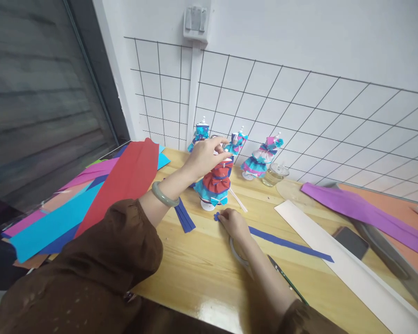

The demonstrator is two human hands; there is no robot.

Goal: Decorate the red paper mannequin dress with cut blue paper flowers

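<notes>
A miniature dress form [218,182] in a red and turquoise crepe-paper dress stands upright on a white round base in the middle of the table. My left hand [209,155], a bracelet on its wrist, is curled at the top of this form, thumb and fingers about its neck; the exact contact is partly hidden. Lower down, just in front of the base, my right hand [234,223] pinches a small blue paper flower [216,216] between thumb and fingertips. A ring-shaped roll of tape [237,253] lies partly under my right wrist.
Several dressed forms, one pink and turquoise [259,157], stand by the wall grid. Beside it is a glass jar [276,175]. Crepe-paper sheets [121,181] pile up left. Right lie a blue strip [289,242], a white strip [334,250], a phone [351,241] and a dark pencil-like stick [287,278].
</notes>
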